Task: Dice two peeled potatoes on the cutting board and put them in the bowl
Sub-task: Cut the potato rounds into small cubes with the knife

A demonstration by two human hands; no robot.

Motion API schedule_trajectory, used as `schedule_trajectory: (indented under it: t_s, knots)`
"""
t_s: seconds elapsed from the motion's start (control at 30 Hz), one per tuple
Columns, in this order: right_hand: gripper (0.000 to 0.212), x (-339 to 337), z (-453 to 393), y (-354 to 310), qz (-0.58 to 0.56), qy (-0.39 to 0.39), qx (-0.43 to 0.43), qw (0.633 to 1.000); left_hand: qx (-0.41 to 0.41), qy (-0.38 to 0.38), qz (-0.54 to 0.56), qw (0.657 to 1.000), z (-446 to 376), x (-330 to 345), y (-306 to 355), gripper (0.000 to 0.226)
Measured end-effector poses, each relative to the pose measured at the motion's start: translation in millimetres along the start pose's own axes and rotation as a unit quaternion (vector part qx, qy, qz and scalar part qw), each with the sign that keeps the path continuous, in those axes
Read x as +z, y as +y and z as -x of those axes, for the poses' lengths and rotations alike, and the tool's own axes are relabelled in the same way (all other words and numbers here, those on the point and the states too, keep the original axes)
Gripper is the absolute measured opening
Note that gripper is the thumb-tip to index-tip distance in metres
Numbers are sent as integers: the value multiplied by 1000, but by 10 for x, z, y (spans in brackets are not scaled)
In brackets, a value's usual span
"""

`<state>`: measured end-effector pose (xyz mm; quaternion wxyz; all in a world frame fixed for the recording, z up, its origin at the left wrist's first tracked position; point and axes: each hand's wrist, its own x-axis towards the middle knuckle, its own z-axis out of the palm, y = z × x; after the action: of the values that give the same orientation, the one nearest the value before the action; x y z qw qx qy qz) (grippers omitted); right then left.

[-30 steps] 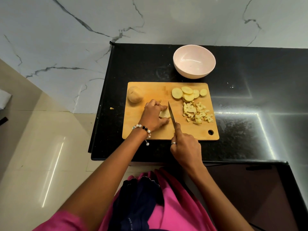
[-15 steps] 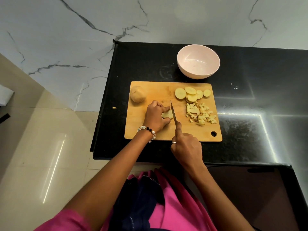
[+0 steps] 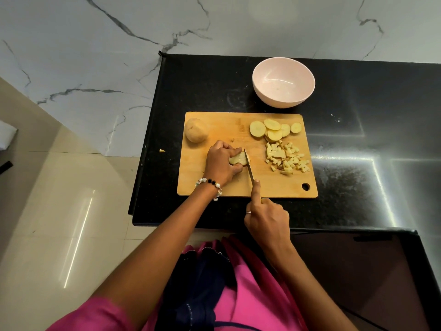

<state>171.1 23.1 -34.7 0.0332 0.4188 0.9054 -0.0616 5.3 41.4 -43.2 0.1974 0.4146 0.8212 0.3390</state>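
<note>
My left hand (image 3: 220, 163) is curled over a potato piece (image 3: 239, 159) near the middle of the cutting board (image 3: 214, 187), fingers bent round its far side and thumb tucked against its near side, pinning it flat to the wood. My right hand (image 3: 267, 218) grips the knife (image 3: 248, 167) at the board's near edge, forefinger stretched along the top of the blade and the other fingers wrapped round the handle (which is hidden under my palm). The blade points away from me, with its tip at the right end of the piece I am holding.

The whole potato (image 3: 196, 130) sits uncut at the far left corner of the board, apart from my left hand. At the far right lie several round slices (image 3: 272, 130), overlapping one another, and just nearer to me a loose heap of diced potato (image 3: 287, 160) spreads toward the board's right edge. The pale pink bowl (image 3: 283, 81) stands on the black counter (image 3: 358, 139) just beyond the board's far right corner. One small scrap (image 3: 162, 150) lies at the counter's left edge, off the board. A beaded bracelet (image 3: 210, 185) hangs on my left wrist and a ring (image 3: 248, 212) is on my right hand.
</note>
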Motion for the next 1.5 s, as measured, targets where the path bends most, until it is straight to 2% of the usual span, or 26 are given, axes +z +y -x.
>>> schedule_trajectory:
  t_s: [0.07, 0.27, 0.47, 1.0, 1.17, 1.5]
  knots:
    - [65, -107, -88, 41, -27, -9, 15, 999, 10, -3, 11, 1000, 1, -24, -28, 48]
    - [59, -210, -185, 215, -76, 44, 51, 995, 13, 2, 49, 999, 43, -66, -84, 54]
    - [58, -209, -168, 42, -134, 13, 26, 991, 15, 9, 66, 998, 80, -79, -96, 53]
    - [65, -162, -391, -145, -35, -34, -10, 999, 26, 24, 48, 998, 48, -55, -63, 47]
    - [67, -80, 8, -90, -48, -29, -19, 998, 26, 38, 52, 998, 66, -30, -76, 47]
    - [59, -226, -223, 152, -75, 4, 52, 996, 19, 20, 64, 998, 62, -46, -105, 49]
